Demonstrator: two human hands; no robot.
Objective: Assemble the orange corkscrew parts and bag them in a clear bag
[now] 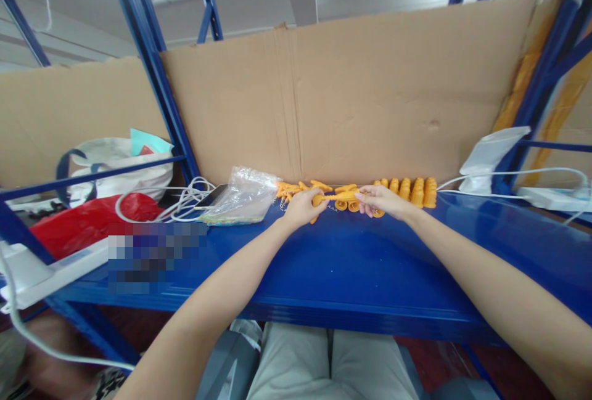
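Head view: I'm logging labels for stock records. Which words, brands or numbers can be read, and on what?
None readable.
Clear plastic bag: any print too blurred to read.
Blue shelf: pixelated patch, unreadable.
Orange part held by left hand and right hand: no marking visible.

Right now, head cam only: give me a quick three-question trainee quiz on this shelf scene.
1. True or false: the left hand and the right hand both grip the same orange plastic piece.
2. Which thing lies on the blue shelf just to the left of the left hand? A) clear plastic bag B) red bag C) white power strip
3. Fill in: the row of stacked orange parts stands against the ___ back wall.
Key: 1 true; 2 A; 3 cardboard.
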